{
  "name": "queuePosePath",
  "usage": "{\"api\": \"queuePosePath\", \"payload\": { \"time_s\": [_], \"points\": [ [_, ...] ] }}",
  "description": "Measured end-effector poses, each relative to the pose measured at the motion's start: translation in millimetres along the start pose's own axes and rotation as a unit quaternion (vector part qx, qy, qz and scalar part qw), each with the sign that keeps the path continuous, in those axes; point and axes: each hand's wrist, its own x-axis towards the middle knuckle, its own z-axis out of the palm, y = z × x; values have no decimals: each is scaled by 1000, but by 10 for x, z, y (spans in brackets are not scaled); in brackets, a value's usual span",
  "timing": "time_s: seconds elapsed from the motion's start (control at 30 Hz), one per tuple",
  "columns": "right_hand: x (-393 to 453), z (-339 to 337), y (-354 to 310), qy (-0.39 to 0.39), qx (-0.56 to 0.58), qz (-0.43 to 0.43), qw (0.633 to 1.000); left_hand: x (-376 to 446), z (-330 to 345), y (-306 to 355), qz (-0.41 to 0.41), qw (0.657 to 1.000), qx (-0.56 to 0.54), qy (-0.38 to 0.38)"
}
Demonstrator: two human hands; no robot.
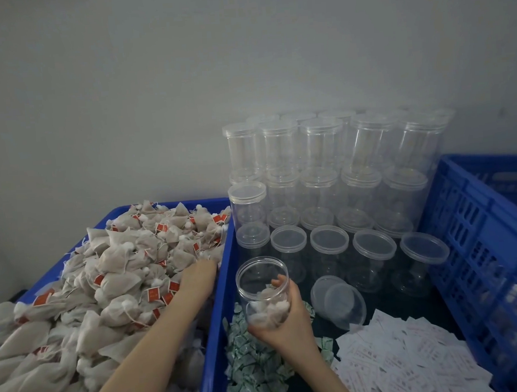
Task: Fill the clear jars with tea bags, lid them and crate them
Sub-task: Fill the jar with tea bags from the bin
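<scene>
Nearest the camera, the right hand (284, 315) wraps its fingers round the lower part of an open clear jar (264, 292), thumb curled over the side facing the viewer. The jar is a smooth, transparent plastic cylinder, held just past the blue bin's right rim, above a heap of small green-and-white sachets (255, 368). Its long axis runs close to upright, tipped slightly, with the open mouth up and away from the camera. A few white tea bags sit in its bottom third, blurred by the plastic.

To the right of the sachets lies a spread of white paper slips (413, 365), their print too small to read. A loose lid (339, 300), a shallow clear disc with a raised rim, lies tilted just right of the held jar.

The left forearm reaches across the blue bin (211, 335) to the pile of tea bags (105, 281). The left hand (199, 270) lies near the bin's right edge, its fingers buried among the bags, so I cannot tell whether it grips any. The bags are soft, crumpled mesh pouches, off-white to beige, with strings, red paper tags and small white knots. The bin's near edge is cut off by the frame.

Further back stand the lidded empty jars (326, 191), stacked in at least 2 tiers against the grey wall; their overlapping clear walls make them hard to count. At the right stands a blue slatted crate (478, 243), cut off by the frame, with dim shapes showing through its slats.
</scene>
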Motion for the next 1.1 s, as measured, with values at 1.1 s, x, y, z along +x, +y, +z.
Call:
{"api": "queuePosePath", "payload": {
  "time_s": [1.1],
  "points": [
    [41,24,18,22,16,2,1000,-794,-1207,738,83,731,-675,-52]
  ]
}}
